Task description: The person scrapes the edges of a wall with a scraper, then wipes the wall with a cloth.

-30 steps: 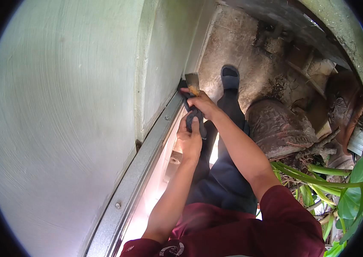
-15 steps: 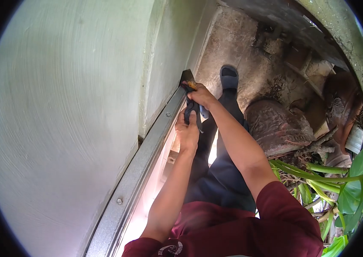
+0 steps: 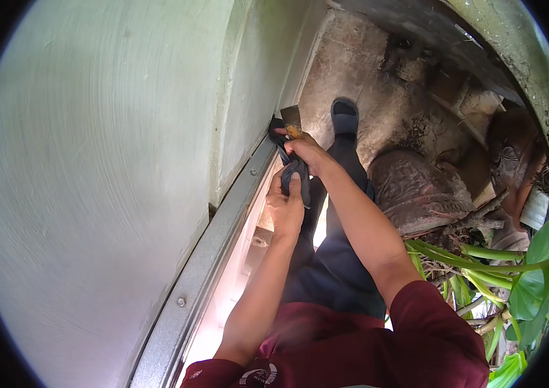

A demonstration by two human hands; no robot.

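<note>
My left hand is closed on a bunched dark cloth, with the thumb on top of it. Further up, my right hand grips a scraper, whose flat blade points away from me and whose orange-yellow part shows at the fingers. The dark cloth runs up beside the right hand to the end of a grey metal rail, against the wall. The fingers of the right hand are partly hidden.
A pale green wall fills the left side. My sandalled foot stands on the concrete floor. A large brown pot lies at the right, above green leafy plants.
The scraper blade has swung right, away from the wall, and tilts differently. My left hand and the cloth have shifted slightly right and down.
</note>
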